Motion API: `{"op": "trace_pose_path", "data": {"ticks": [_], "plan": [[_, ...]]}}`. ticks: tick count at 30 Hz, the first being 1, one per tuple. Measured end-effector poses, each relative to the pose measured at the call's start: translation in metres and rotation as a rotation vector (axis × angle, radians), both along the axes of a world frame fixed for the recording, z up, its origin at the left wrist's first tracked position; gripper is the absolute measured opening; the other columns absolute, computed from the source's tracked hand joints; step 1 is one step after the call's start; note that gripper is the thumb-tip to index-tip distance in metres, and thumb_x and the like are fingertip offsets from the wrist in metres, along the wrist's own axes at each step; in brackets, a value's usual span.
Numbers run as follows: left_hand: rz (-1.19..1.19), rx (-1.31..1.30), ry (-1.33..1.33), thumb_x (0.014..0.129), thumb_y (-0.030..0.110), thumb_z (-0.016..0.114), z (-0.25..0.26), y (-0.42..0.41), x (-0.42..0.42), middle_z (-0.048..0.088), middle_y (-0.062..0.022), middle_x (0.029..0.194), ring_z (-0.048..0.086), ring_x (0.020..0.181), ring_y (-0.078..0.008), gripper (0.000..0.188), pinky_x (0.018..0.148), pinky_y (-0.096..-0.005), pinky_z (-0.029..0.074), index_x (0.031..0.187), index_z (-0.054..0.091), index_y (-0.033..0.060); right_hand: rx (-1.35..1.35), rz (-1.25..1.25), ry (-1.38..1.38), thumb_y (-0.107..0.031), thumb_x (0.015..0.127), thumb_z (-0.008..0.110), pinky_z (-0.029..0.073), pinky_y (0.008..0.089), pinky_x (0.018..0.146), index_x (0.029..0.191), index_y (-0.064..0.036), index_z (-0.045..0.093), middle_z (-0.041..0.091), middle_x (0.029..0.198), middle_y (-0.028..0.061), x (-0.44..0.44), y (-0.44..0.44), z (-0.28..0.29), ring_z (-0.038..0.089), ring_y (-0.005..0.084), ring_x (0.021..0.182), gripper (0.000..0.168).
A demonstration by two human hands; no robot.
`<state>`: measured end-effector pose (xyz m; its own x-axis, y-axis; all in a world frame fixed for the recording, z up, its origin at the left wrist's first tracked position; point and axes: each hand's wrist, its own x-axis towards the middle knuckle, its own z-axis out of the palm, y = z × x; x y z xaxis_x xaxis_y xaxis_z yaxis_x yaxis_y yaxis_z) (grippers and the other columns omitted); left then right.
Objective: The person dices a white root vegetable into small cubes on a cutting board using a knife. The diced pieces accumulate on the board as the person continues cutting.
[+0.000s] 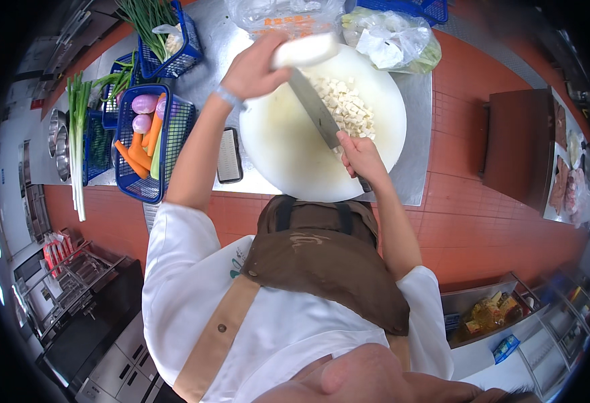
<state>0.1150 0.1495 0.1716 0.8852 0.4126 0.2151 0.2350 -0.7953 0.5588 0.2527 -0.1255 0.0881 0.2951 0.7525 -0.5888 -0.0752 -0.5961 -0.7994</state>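
My left hand [257, 65] grips one end of a thick white piece of food [306, 50], blurred, above the far left part of a round white cutting board [280, 151]. In my right hand [359, 156] is the handle of a cleaver [315, 108]; its broad blade slants up and left over the board towards the left hand. Small white cubes [348, 108] lie in a heap on the board, to the right of the blade. The white piece could be a peeled radish or similar root; its kind cannot be told.
Blue plastic baskets [161, 186] with carrots, purple onions and greens stand at the left, by long scallions [77, 136]. A phone [229, 155] lies left of the board. Bagged vegetables [393, 40] and a clear plastic bag [285, 15] lie beyond the board, on the metal table [416, 166].
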Motion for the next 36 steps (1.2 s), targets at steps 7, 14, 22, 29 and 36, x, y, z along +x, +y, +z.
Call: {"op": "trace_pose_path", "data": {"ticks": [7,14,22,29,36], "plan": [[-0.101,0.053,0.292,0.075,0.004,0.07,-0.08,-0.077,-0.113,0.062,-0.0144,0.118,0.056,0.118,-0.0357,0.051,0.106,-0.0456,0.042,0.125,0.06,0.0091,0.001,-0.04,0.102,-0.045,0.105,0.05,0.041,0.0287,0.04,0.064,-0.001,0.056,0.052,0.053,0.0032,-0.018,-0.015,0.011,0.05,0.0107,0.041,0.06],[0.116,0.267,0.151,0.077,0.008,0.073,-0.11,-0.131,-0.113,0.059,-0.0067,0.133,0.05,0.128,-0.0345,0.053,0.112,-0.0567,0.034,0.128,0.065,0.0183,-0.026,0.101,0.045,-0.052,0.106,0.042,0.04,0.0268,0.043,0.069,-0.003,0.053,0.047,0.053,0.0004,-0.047,-0.023,0.015,0.046,0.0096,0.041,0.062],[0.328,0.109,-0.151,0.083,0.024,0.074,-0.135,-0.166,-0.128,0.063,-0.0087,0.12,0.053,0.116,-0.0356,0.032,0.101,-0.0457,0.041,0.111,0.069,0.0085,-0.166,0.23,0.069,-0.054,0.107,0.036,0.04,0.0289,0.042,0.082,0.0,0.056,0.048,0.056,0.0024,-0.035,-0.021,0.02,0.048,0.0116,0.042,0.062],[0.384,0.068,-0.179,0.08,0.027,0.078,-0.142,-0.168,-0.114,0.061,-0.0084,0.117,0.05,0.117,-0.0342,0.036,0.102,-0.0465,0.039,0.11,0.07,0.0102,-0.066,0.246,0.035,-0.052,0.108,0.034,0.041,0.0292,0.041,0.083,0.002,0.059,0.05,0.054,0.0025,-0.045,-0.035,0.031,0.049,0.0121,0.041,0.064],[0.393,0.023,-0.218,0.077,0.029,0.08,-0.154,-0.169,-0.115,0.06,-0.0086,0.116,0.047,0.118,-0.036,0.039,0.104,-0.0477,0.037,0.11,0.071,0.0102,0.022,0.393,-0.209,-0.042,0.109,0.035,0.046,0.043,0.058,0.108,-0.002,0.06,0.055,0.06,0.0167,-0.051,-0.034,0.053,0.059,0.033,0.055,0.047]]}}
